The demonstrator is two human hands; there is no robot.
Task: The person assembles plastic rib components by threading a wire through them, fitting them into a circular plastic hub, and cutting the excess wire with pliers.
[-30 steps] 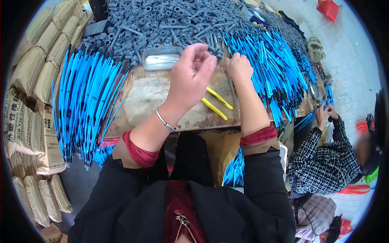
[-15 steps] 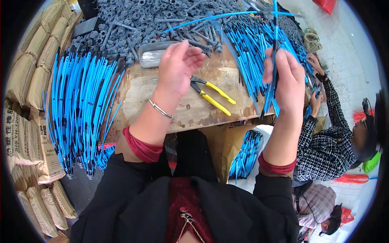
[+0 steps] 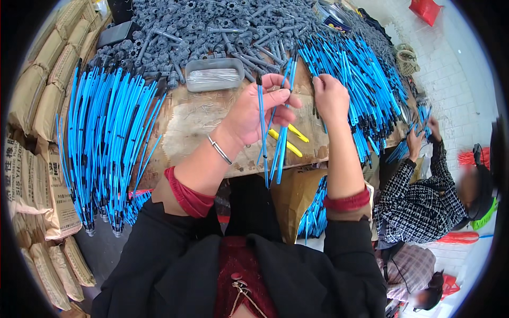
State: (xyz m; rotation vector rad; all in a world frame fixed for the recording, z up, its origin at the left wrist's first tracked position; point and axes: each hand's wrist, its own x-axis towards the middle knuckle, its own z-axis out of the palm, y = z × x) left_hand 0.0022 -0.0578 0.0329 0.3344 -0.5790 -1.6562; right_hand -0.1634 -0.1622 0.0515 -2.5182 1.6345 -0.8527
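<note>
My left hand [image 3: 265, 108] is closed round several thin blue plastic strips with black ends [image 3: 282, 139], which hang down over the table's front edge. Further right, my right hand [image 3: 332, 99] has its fingertips pinched together at the left side of a pile of like blue strips [image 3: 360, 85]; whatever it grips is too small or hidden to name. Behind the hanging strips lie pliers with yellow handles [image 3: 289, 144], their jaws covered by my left hand. A clear plastic box of thin metal pins [image 3: 214, 75] stands beyond my left hand.
Grey plastic fittings [image 3: 212, 26] are heaped across the back of the wooden table [image 3: 185, 138]. More blue strips [image 3: 108, 138] lie at the left. Brown paper sacks [image 3: 32, 100] are stacked at far left. A co-worker in a checked jacket [image 3: 419, 196] handles blue strips at right.
My left hand, empty and open before, now holds several blue strips. My right hand has let go of the strips it held and moved left to the pile's edge.
</note>
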